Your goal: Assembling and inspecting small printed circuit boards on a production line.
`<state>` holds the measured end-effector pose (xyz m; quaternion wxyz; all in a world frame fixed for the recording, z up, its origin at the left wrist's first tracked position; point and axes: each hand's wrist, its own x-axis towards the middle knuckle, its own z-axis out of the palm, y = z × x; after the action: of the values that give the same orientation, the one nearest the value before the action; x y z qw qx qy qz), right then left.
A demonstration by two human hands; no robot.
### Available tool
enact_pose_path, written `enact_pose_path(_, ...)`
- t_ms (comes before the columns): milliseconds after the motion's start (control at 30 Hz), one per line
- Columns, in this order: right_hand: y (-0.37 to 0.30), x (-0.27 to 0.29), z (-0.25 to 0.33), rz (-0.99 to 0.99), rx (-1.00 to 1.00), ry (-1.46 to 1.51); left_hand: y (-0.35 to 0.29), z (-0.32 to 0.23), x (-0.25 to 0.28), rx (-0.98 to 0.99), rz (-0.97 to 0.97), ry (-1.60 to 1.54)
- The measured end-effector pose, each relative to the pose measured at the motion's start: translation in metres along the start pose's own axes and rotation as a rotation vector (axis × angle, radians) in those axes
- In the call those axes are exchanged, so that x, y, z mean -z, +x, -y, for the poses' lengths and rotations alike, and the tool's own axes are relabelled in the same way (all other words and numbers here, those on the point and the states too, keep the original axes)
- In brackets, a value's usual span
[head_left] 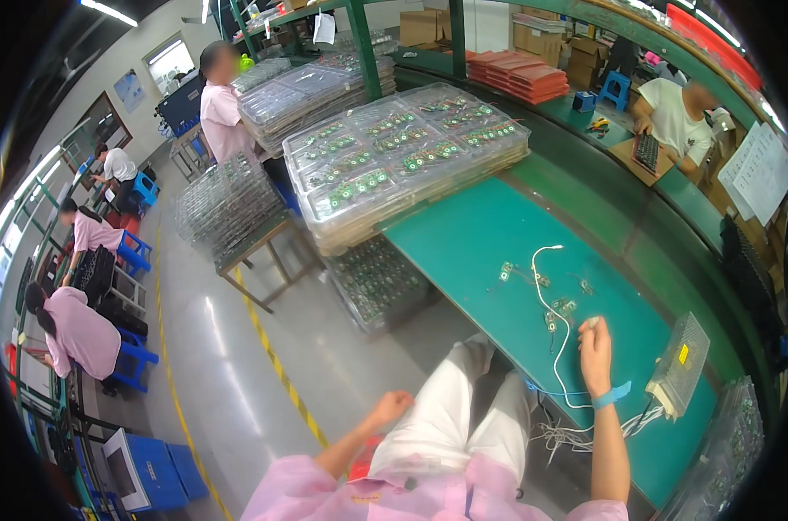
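My right hand (pixel 594 343) is over the green mat (pixel 463 234), its fingers pinched together; a small pale bit shows at the fingertips, too small to name. A blue strap (pixel 612 395) circles that wrist. Just left of the hand, small green circuit boards (pixel 551 322) with thin wires lie scattered. Among them runs a white cable (pixel 548 295) with a plug at its far end. My left hand (pixel 391 406) is held low beside my thigh, off the table, with its fingers curled in and nothing seen in them.
Stacked clear trays of circuit boards (pixel 403 148) stand at the table's far end. A metal power supply box (pixel 680 365) with wires is at the right. More trays (pixel 233 208) sit on a stand to the left. Co-workers are seated left and across the bench; another stands at the back.
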<state>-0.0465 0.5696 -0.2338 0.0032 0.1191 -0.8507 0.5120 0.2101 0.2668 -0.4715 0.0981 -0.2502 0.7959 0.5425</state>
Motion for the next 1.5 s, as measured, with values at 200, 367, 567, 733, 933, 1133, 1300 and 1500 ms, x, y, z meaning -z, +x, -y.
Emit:
enact_pose_path(200, -0.003, -0.004, -0.006, -0.013, 0.035, -0.051, -0.012, 0.155, -0.009, 0.116, -0.007, 0.268)
enact_pose_path(367, 0.001, 0.001, -0.001, -0.003, 0.008, 0.016, -0.050, 0.175, -0.024, 0.137, 0.306, 0.245)
enact_pose_path(567, 0.012, 0.007, 0.010, 0.010, -0.036, -0.121, -0.053, 0.059, -0.003, 0.309, 0.291, 0.060)
enact_pose_path(733, 0.022, 0.009, -0.009, -0.017, 0.159, -0.656, -0.042, -0.008, 0.017, 0.257, 0.210, -0.084)
enact_pose_path(933, 0.022, 0.000, -0.028, -0.109, 0.362, -0.824, -0.010, -0.080, 0.049, 0.234, 0.120, -0.260)
enact_pose_path(1133, 0.023, -0.001, -0.022, -0.065, 0.284, -0.803, 0.035, -0.155, 0.062, 0.273, 0.087, -0.422)
enact_pose_path(1300, 0.023, -0.002, -0.017, 0.003, 0.175, -0.735, 0.087, -0.199, 0.049, 0.315, 0.075, -0.519)
enact_pose_path(1500, 0.011, 0.012, -0.045, 0.063, 0.166, -0.850, 0.125, -0.123, 0.000, 0.389, 0.014, -0.622)
